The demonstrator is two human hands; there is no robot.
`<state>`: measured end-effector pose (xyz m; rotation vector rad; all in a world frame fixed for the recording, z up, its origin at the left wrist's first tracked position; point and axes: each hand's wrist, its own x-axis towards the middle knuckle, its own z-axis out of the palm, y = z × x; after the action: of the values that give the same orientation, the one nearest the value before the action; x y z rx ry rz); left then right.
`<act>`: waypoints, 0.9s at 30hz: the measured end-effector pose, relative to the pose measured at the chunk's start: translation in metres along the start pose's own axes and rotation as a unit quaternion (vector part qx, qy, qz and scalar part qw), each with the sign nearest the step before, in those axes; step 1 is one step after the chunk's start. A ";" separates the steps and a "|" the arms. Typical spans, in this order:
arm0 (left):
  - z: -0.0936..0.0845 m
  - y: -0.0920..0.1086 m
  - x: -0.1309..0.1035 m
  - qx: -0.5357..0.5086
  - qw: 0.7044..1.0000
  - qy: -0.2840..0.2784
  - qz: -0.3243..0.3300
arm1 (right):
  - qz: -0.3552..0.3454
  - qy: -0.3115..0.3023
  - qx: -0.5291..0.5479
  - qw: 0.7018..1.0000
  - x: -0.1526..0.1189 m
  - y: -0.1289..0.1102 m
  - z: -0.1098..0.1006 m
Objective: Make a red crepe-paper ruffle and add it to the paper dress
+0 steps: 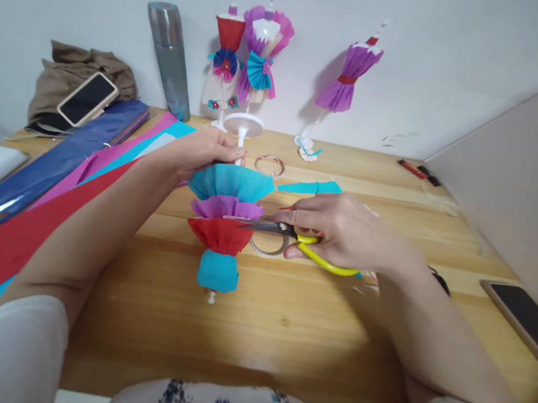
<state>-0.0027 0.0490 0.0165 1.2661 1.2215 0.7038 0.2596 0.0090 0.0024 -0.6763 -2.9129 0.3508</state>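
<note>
Upside down over the table, a small dress form [239, 150] wears crepe paper in tiers: a blue ruffle [232, 181], a purple ruffle [225, 208], a red ruffle [220, 236] and a blue bodice [218, 271]. My left hand [214, 151] is closed around its white stem, just under the round base. In my right hand [338, 228] are scissors [327, 259] with yellow handles. Their dark blades lie across the gap between the purple and red ruffles; whether they touch paper I cannot tell.
Several dressed mini forms [265, 53] stand against the wall beside a steel flask [169, 59]. Rolls of tape [269, 243] and a blue paper strip [309, 186] lie near my hands. Long paper sheets [46, 216] and a phone [89, 99] are at left, another phone [525, 321] at right.
</note>
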 end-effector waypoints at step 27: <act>0.004 -0.003 0.003 0.025 1.000 -0.003 -0.003 | -0.045 0.030 -0.011 0.999 0.005 -0.001 0.009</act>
<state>0.0010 0.0499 0.0125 1.3040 1.2447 0.6686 0.2526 0.0085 -0.0054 -0.5477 -2.8825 0.2847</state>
